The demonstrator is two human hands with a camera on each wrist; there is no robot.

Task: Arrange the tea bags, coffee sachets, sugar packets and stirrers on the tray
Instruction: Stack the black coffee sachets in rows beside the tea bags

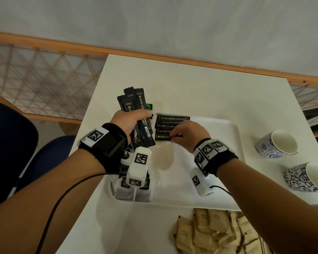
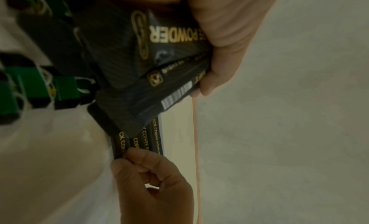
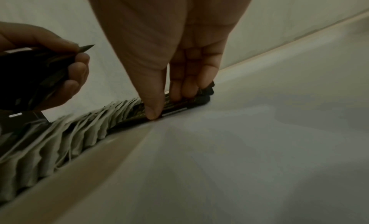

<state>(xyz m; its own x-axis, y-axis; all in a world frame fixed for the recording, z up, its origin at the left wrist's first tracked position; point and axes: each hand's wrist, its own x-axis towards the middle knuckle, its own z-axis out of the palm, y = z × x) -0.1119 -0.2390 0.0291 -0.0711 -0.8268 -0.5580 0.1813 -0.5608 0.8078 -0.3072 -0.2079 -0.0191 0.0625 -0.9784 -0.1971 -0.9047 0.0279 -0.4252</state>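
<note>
My left hand [image 1: 130, 121] grips an upright bundle of black coffee sachets [image 1: 141, 105] over the left end of the white tray [image 1: 218, 171]. The same bundle [image 2: 143, 53] fills the left wrist view. Several more sachets [image 1: 170, 118] lie side by side at the tray's far left. My right hand [image 1: 180, 134] pinches the nearest one of that row [image 3: 179, 107], thumb [image 3: 152, 112] at its near edge, fingers on top. Tea bags [image 1: 130, 193] with green tags [image 2: 36, 88] stand in a row along the tray's left side. Brown sugar packets [image 1: 218, 233] are heaped on the table in front of the tray.
Two blue-patterned cups [image 1: 275, 143] [image 1: 305, 178] stand on the white table [image 1: 191, 85] right of the tray. A blue chair [image 1: 17, 143] is at the left. A wooden rail [image 1: 154, 55] runs behind the table. No stirrers show.
</note>
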